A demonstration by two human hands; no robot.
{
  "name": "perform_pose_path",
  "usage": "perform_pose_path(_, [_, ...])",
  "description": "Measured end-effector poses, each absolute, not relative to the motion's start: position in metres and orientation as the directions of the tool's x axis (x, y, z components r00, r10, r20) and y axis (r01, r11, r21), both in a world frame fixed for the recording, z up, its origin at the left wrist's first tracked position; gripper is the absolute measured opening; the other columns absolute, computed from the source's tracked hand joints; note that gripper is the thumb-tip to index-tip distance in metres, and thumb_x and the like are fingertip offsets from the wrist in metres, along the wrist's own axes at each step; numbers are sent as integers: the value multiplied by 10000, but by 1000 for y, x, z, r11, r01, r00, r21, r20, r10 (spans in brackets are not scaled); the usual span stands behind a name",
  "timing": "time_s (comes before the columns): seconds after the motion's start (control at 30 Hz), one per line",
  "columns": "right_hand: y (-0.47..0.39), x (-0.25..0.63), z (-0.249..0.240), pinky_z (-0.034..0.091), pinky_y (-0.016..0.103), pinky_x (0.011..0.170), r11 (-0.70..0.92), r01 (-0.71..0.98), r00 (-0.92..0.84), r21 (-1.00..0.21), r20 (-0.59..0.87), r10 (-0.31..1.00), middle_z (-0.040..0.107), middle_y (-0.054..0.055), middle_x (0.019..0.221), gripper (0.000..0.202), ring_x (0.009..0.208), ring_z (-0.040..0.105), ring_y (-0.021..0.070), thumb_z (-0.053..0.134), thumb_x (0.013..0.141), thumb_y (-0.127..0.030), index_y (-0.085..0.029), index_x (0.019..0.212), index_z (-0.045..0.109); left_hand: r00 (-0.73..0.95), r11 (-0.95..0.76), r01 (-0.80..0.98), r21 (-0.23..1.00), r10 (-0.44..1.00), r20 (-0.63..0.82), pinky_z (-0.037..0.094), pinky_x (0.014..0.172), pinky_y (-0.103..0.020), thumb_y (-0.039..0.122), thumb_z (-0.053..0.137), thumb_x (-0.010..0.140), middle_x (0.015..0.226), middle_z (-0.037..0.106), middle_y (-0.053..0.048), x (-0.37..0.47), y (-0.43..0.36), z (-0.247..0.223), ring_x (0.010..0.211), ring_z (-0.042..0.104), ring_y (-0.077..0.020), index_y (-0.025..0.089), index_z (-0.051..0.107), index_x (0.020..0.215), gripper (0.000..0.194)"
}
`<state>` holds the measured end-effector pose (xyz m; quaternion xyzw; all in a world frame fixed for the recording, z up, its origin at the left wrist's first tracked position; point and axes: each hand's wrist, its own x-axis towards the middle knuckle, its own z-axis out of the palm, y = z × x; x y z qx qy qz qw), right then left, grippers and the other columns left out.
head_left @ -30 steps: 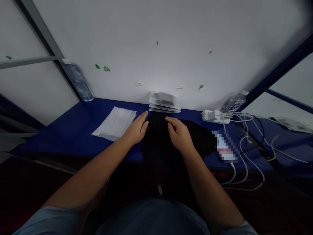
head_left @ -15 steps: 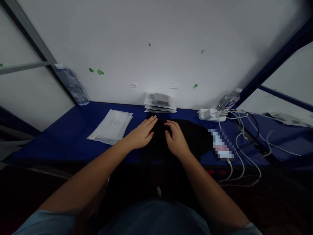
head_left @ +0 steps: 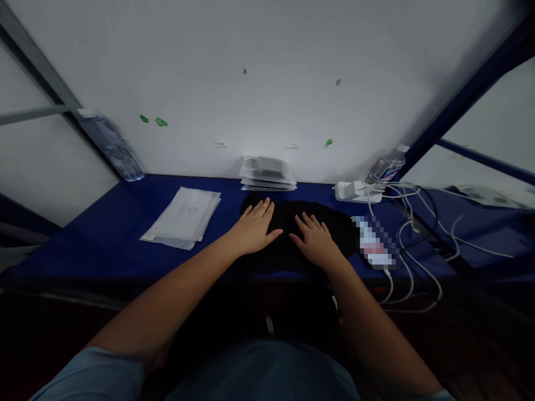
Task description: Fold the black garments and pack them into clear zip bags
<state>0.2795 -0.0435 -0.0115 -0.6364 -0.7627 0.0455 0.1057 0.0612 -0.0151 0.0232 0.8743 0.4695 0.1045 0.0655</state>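
Observation:
A black cloth [head_left: 343, 228] lies spread across the middle of the blue table [head_left: 100, 234]; it is too dark to tell what kind of cloth article it is. My left hand [head_left: 256, 227] rests palm down on its left part, fingers apart and thumb pointing inward. On the right part of the cloth, my right hand [head_left: 315, 238] lies flat with spread fingers. Neither hand grips anything. A narrow strip of black cloth shows between the two thumbs.
Flat plastic packets [head_left: 181, 217] lie to the left, and a stack of packets [head_left: 268, 174] leans at the wall. Bottles stand at the back left [head_left: 112, 147] and back right [head_left: 388, 164]. A power strip [head_left: 357, 192], white cables [head_left: 412, 270] and a blurred-out item [head_left: 376, 245] are on the right.
My hands have moved from facing each other, fingers close together, to lying flatter on the cloth with fingers spread. The right hand has shifted outward. The view has turned slightly.

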Motion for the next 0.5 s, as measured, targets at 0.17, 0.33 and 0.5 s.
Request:
perform_pose_path(0.17, [-44,278,-16,231,597,1200,189,964,-171,-187,108,979,341,151,1632,656,1509,296,371,447,995,-510,-185,1561,379,541,-556,817,152,831,129,206,1237,-512,556,378,996,1666,193,-215,60,-18,13,1547,208,-329,92,230,1584,763])
perform_pose_path(0.33, [-43,277,-19,231,605,1195,201,966,-183,-162,124,975,345,173,1626,676,1495,319,387,466,983,-504,-165,1561,375,547,-562,816,139,827,133,203,1235,-513,545,339,1001,1647,238,-237,62,-19,10,1538,232,-338,49,248,1569,760])
perform_pose_path(0.5, [-43,276,-20,229,616,1193,188,968,-168,-164,133,977,366,175,1616,659,1489,333,385,481,975,-490,-177,1549,396,542,-555,818,150,832,119,191,1241,-504,548,353,996,1648,238,-234,64,-18,8,1538,232,-336,47,251,1569,768])
